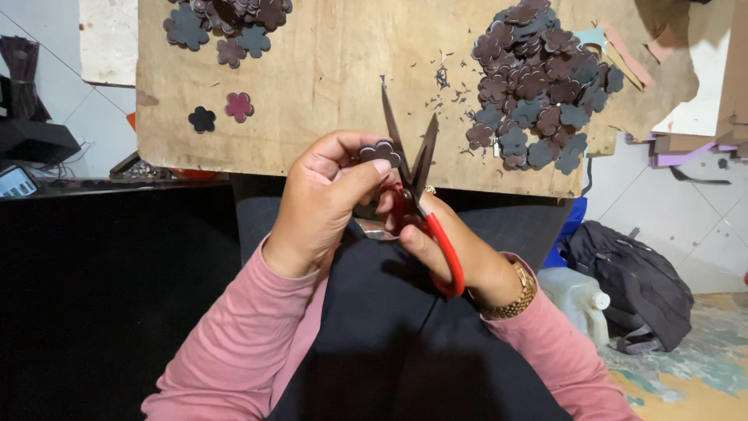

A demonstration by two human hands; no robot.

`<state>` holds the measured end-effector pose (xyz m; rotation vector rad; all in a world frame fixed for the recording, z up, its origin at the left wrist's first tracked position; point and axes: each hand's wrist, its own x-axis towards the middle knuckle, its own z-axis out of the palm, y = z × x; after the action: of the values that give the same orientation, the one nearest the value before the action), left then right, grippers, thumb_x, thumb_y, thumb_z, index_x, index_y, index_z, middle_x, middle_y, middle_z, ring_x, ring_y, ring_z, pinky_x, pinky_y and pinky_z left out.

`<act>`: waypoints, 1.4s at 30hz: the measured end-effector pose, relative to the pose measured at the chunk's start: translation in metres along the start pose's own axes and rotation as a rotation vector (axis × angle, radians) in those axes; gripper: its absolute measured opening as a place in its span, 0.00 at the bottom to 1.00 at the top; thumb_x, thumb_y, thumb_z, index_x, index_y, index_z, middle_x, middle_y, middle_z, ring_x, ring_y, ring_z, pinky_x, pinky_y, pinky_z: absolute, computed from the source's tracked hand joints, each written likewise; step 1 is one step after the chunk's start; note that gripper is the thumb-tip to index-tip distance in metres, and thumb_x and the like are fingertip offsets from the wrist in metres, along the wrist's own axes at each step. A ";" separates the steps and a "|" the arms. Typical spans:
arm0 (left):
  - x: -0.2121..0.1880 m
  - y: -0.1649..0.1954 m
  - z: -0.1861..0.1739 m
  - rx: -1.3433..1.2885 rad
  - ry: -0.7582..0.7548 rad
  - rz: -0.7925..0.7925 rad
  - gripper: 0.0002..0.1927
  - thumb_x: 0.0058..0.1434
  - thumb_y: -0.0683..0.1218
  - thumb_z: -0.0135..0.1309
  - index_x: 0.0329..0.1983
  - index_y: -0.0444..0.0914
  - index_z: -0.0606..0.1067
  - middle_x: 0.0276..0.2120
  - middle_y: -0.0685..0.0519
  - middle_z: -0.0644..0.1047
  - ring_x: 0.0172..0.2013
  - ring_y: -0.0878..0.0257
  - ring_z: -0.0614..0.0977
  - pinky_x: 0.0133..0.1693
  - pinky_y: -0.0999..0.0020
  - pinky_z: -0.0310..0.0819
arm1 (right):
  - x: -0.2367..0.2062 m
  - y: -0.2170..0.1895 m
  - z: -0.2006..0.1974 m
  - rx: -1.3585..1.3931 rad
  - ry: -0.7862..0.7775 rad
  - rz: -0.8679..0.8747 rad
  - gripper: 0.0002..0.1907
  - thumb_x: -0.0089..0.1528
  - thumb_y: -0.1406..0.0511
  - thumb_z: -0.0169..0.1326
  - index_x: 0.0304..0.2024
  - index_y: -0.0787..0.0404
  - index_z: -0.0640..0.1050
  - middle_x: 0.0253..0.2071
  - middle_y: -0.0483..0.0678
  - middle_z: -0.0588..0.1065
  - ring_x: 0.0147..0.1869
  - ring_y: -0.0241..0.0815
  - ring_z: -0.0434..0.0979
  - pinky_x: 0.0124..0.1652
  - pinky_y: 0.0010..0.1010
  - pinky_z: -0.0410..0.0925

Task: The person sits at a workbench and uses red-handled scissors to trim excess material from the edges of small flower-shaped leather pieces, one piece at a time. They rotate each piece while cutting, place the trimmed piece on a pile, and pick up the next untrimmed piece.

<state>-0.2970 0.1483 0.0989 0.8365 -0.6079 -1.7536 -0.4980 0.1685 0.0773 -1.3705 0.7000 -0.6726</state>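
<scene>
Left hand: our left hand (331,195) is curled shut, thumb and forefinger pinching a small dark flower (381,151) at its lower edge, right at the blades.
Right hand: our right hand (444,245) is closed through the red loops of the scissors (413,179), whose blades stand open in a narrow V pointing away from us.
Flower: it sits just left of the blades, touching or nearly touching the left one (we cannot tell which), above our lap and in front of the board (327,78).
Step, as we judge it: trimming the flower's edge. We should keep the pinch well back from the blades, turn the flower and not the scissors, and take short snips with the inner part of the blades so each petal curve stays round.
Risk: the left fingertips lie close to the cutting edge; a long bite could nick a petal or a finger.
Pile right: beyond the right hand, a heap of flowers (538,86) in brown and grey-blue, with fine dark trimmings scattered beside it.
Pile left: far beyond the left hand, a smaller heap (226,23); nearer, a black flower (202,119) and a magenta flower (239,107) lie apart.
Packages: right of the right hand, on the floor, a translucent white jug (576,300) with a white cap, beside a dark bag (635,281) (no label we can make out).
Signs: none seen.
</scene>
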 end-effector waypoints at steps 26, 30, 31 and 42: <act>-0.006 -0.007 0.001 0.108 0.040 0.175 0.06 0.67 0.35 0.57 0.45 0.31 0.73 0.36 0.51 0.80 0.34 0.70 0.81 0.37 0.76 0.79 | 0.008 0.003 0.003 -0.276 0.075 -0.059 0.38 0.68 0.35 0.43 0.51 0.64 0.69 0.42 0.45 0.67 0.47 0.37 0.66 0.49 0.29 0.66; -0.005 -0.010 0.004 0.097 0.048 0.191 0.06 0.67 0.34 0.57 0.44 0.31 0.73 0.36 0.50 0.80 0.33 0.70 0.80 0.36 0.76 0.78 | 0.009 0.006 0.004 -0.250 0.094 -0.071 0.38 0.69 0.36 0.42 0.50 0.65 0.69 0.41 0.45 0.67 0.45 0.37 0.66 0.47 0.29 0.66; -0.005 -0.010 0.005 0.092 0.049 0.193 0.06 0.67 0.34 0.58 0.44 0.31 0.73 0.35 0.50 0.80 0.32 0.70 0.80 0.35 0.76 0.78 | 0.009 0.006 0.004 -0.253 0.099 -0.077 0.38 0.69 0.36 0.42 0.50 0.65 0.69 0.41 0.45 0.67 0.45 0.37 0.66 0.47 0.29 0.66; -0.006 -0.010 0.009 0.047 0.049 0.168 0.06 0.68 0.35 0.56 0.44 0.32 0.71 0.34 0.50 0.79 0.28 0.70 0.78 0.31 0.76 0.75 | 0.009 0.008 0.012 -0.150 0.130 -0.059 0.37 0.70 0.37 0.41 0.49 0.66 0.70 0.40 0.45 0.68 0.43 0.36 0.68 0.44 0.28 0.67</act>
<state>-0.3087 0.1571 0.0992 0.8342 -0.6701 -1.5682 -0.4831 0.1700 0.0700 -1.4998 0.8292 -0.7737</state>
